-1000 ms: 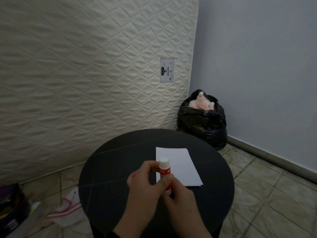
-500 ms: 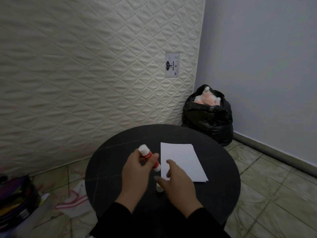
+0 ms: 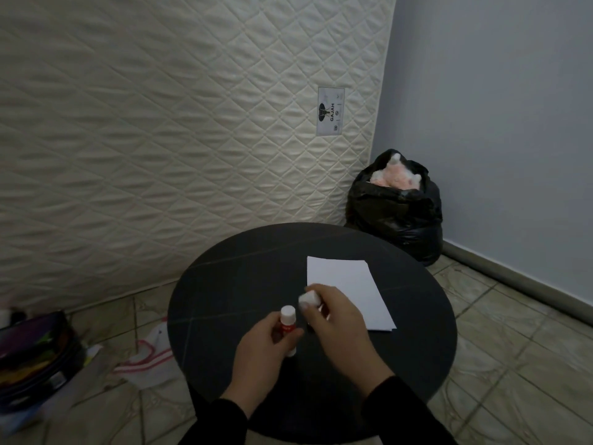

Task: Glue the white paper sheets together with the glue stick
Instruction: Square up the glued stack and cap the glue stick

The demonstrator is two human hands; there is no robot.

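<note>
Near the front edge of the round black table [image 3: 224,284], the left hand [image 3: 260,358] is curling its fingers round the red body of the glue stick [image 3: 286,327], holding it upright, a light, rigid, smooth tube best gripped around its middle. Just beside it, the right hand [image 3: 337,326] is pinching the small white cap [image 3: 308,298] between its fingertips. Farther back, toward the table's right edge, the white paper sheets [image 3: 346,284] are lying flat in a stack, thin, floppy and probably prone to sliding, so they will likely need pinning down near an edge.
</note>
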